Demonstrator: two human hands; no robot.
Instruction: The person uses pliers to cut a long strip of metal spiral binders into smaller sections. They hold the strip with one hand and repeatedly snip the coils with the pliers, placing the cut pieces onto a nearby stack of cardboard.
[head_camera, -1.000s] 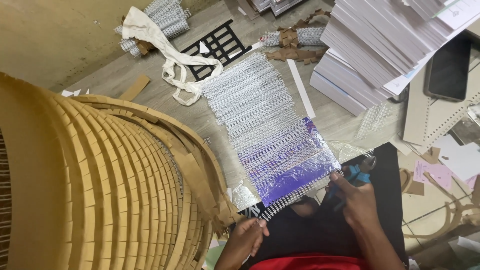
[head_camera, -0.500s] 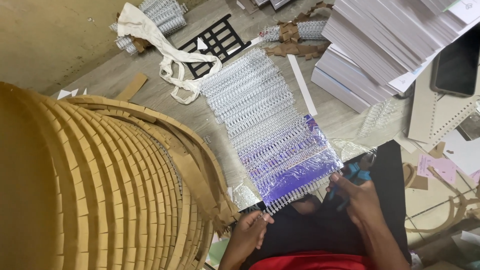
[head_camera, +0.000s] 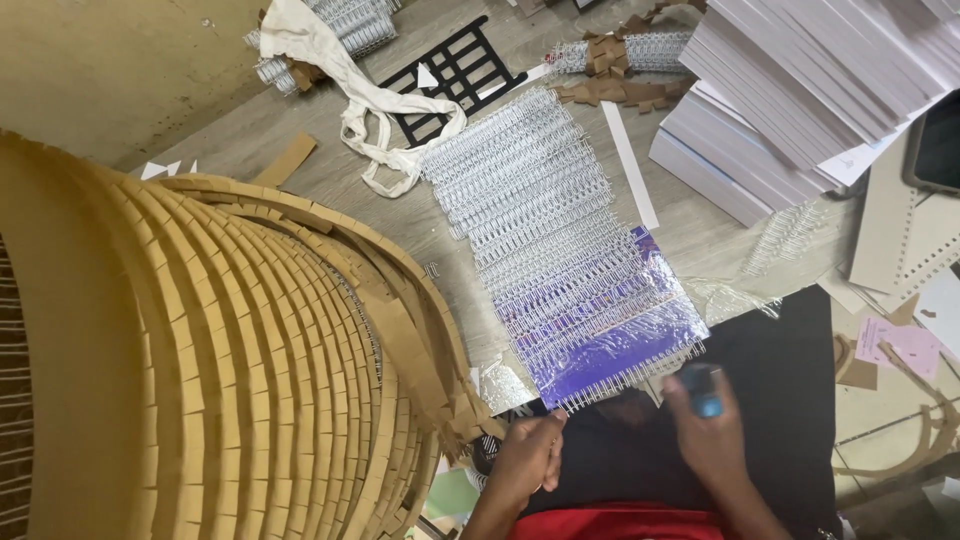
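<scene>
Left hand (head_camera: 528, 462): seen low in the view, fingers curled loosely inward, nothing visibly clamped; the fingertips are placed just beside the near corner of the coil row
Right hand (head_camera: 712, 440): closed around a small blue tool (head_camera: 702, 388), which is held just below the near edge of the purple sheet
Wire binding coils (head_camera: 540, 210): silver, laid side by side in a long row that runs away from the hands across the grey table (head_camera: 250, 150)
Purple sheet (head_camera: 610, 345): glossy, spread under the nearest coils, touching them
Black cloth (head_camera: 780, 400): spread under both hands, at the table's near edge
Cardboard strip stack (head_camera: 250, 380): curved, tan, stepped layers filling the left side
Paper stacks (head_camera: 800, 90): white, piled at upper right, well apart from the hands
White rag (head_camera: 350, 90): draped at the far end of the coil row, beside a black grid frame (head_camera: 455, 70)
</scene>
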